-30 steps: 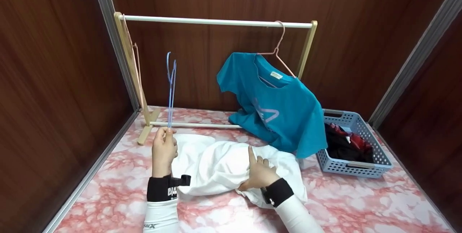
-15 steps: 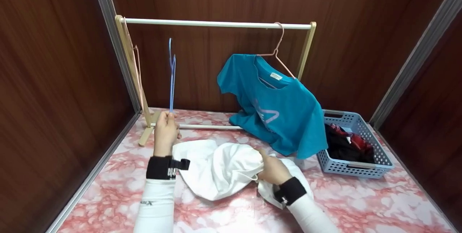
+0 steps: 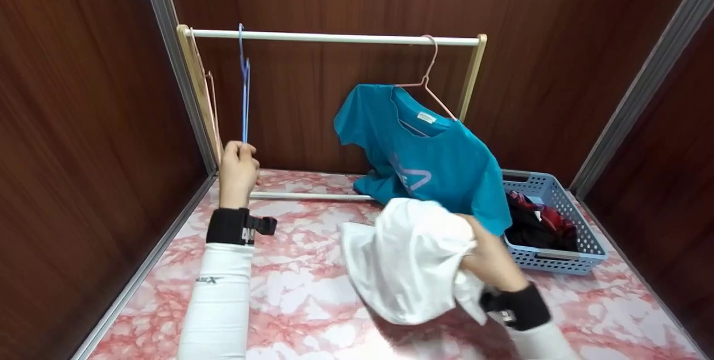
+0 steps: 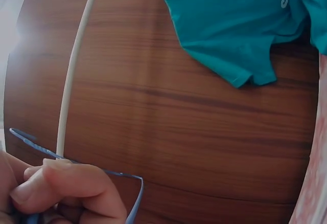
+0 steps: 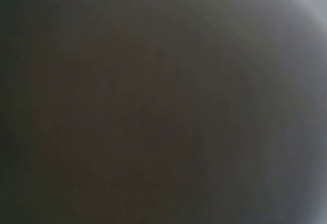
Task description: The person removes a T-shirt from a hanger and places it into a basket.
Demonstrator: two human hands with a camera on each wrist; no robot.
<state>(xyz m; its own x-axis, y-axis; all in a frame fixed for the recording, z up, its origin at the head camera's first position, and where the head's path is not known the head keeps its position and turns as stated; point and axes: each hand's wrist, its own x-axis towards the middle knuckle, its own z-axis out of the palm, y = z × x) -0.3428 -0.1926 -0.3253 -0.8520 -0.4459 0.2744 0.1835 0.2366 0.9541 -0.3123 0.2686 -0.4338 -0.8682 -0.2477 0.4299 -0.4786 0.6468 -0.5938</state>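
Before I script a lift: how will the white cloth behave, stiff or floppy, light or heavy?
Likely floppy: the white cloth bunches and sags beside the right grip. Probably light for its size: that one grip holds it. May unfurl: a loose flap sticks out.

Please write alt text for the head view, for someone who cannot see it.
A person's left hand holds a blue hanger near a white rail; the right hand grips a white cloth over a patterned table. A teal shirt hangs from the rail, beside a basket of dark fabric.
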